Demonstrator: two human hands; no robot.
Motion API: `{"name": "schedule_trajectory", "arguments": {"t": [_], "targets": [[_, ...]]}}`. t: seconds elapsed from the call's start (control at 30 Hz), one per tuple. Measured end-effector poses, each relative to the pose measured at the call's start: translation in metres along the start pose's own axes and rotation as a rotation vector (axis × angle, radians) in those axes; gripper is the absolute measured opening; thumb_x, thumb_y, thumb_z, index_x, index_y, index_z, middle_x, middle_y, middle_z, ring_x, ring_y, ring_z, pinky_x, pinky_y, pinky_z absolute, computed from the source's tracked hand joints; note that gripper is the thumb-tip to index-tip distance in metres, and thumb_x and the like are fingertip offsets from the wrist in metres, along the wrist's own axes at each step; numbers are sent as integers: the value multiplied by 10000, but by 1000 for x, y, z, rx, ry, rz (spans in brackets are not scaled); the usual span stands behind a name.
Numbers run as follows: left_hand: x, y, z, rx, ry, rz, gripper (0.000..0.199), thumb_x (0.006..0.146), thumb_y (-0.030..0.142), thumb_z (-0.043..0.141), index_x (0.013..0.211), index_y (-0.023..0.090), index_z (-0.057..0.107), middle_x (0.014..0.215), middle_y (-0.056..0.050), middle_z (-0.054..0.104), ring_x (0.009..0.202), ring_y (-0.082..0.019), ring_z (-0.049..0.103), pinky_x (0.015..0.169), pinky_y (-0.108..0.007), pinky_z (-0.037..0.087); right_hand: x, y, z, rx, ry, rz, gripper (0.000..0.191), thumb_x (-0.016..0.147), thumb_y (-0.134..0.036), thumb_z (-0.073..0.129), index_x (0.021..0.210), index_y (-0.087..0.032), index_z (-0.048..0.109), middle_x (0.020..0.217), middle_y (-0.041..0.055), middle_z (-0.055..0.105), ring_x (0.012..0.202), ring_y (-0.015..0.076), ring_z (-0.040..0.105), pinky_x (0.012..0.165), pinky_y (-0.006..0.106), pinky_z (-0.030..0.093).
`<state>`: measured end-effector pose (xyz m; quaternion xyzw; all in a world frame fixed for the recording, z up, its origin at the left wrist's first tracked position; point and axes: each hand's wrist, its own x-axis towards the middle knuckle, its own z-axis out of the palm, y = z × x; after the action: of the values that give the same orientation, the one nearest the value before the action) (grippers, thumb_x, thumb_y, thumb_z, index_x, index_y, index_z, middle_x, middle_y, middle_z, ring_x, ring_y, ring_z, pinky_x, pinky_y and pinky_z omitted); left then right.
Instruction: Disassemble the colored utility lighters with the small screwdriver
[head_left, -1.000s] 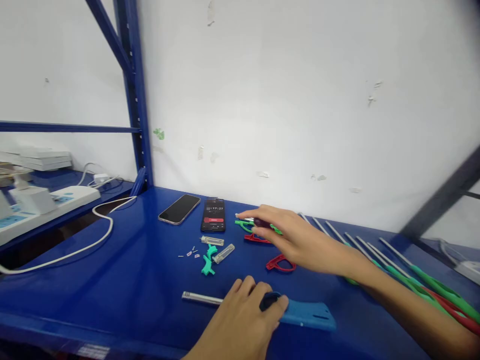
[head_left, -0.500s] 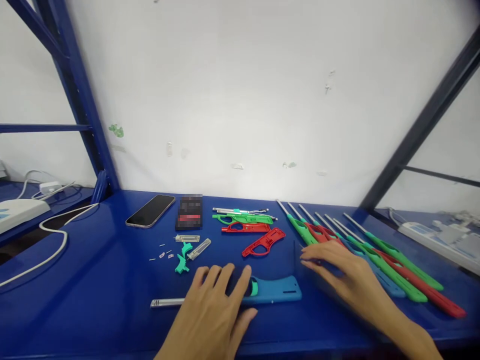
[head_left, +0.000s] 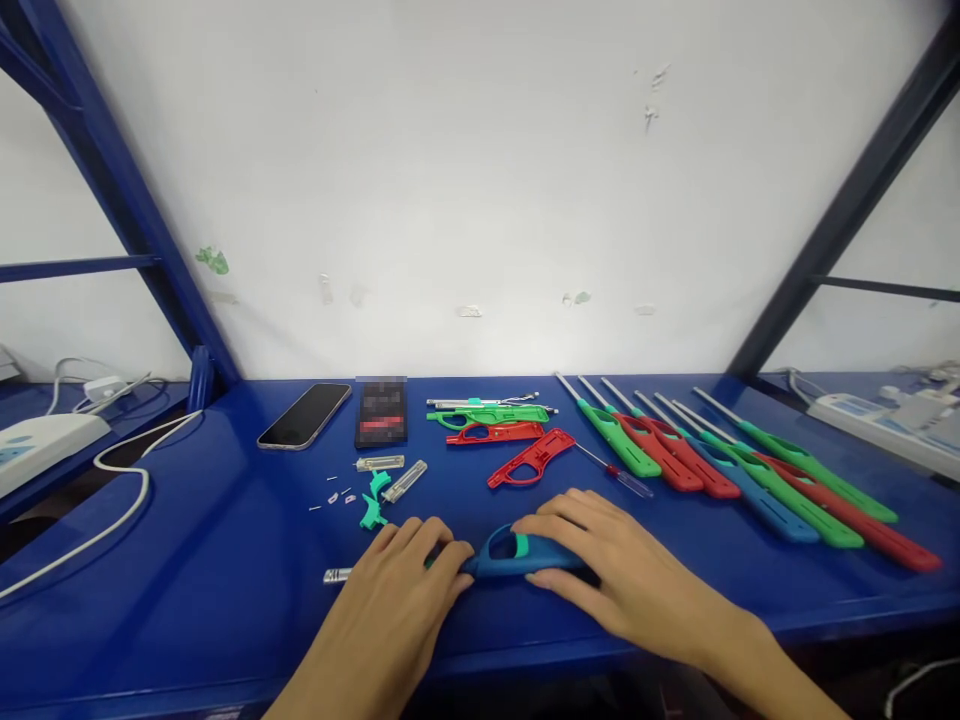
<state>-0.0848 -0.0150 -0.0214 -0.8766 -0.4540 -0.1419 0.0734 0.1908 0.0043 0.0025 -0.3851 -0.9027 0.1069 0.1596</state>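
Observation:
A blue long-nosed gas lighter with a green trigger lies crosswise on the table in front of me. My left hand is closed over its front part, so only the tip of the metal tube shows at the left. Around the handle end, my right hand has its thumb and fingers closed. Just beyond that hand lies a screwdriver with a clear and dark red handle. Two red casing halves and a green casing half rest farther back.
Several assembled lighters lie in a row at the right. Small green triggers, clear fuel tanks and tiny parts sit left of centre. A phone and a dark box are behind; a white cable runs along the left.
My right hand has moved left onto the lighter's handle. The screwdriver now lies on the table near the red casing half. My left hand stays on the lighter; the view has shifted slightly.

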Motion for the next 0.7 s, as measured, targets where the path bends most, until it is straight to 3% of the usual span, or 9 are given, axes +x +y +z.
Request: {"name": "schedule_trajectory", "arguments": {"t": [0.2,0.37,0.47,0.57,0.7], "targets": [[-4,-9,0,-82,27,23,328,1058,123,576,1347,252,664,1203,-70,703,1086,-301,720,963,-532,612,-7,13,5,-5,59,-41,255,1141,-364,502,1356,-308,626,1247,41,738,1162,246,691,1060,461,526],[-2,-10,-10,-106,-16,16,260,1064,129,561,1223,266,715,1145,-59,703,1009,-275,728,919,-501,636,-10,13,3,47,145,-50,211,1108,-384,588,1292,-295,639,1211,31,759,1103,226,718,980,390,550],[-2,-4,-8,-85,24,15,310,1062,143,572,1329,269,668,1223,-80,695,1116,-298,703,971,-533,616,-9,11,3,45,164,-66,225,1079,-387,648,1278,-283,642,1207,34,766,1109,231,722,971,381,553],[-3,0,1,-45,79,77,343,1056,149,583,1382,238,640,1248,-99,706,1148,-316,694,971,-545,613,-9,11,4,32,179,-102,230,1073,-375,662,1276,-271,640,1199,31,775,1106,231,722,959,373,552],[0,0,7,26,131,199,402,1000,34,537,1357,170,660,1180,-102,763,1046,-304,729,897,-500,631,-11,11,4,57,190,-95,223,1076,-389,656,1266,-272,649,1179,22,781,1047,215,728,923,351,556]]}}
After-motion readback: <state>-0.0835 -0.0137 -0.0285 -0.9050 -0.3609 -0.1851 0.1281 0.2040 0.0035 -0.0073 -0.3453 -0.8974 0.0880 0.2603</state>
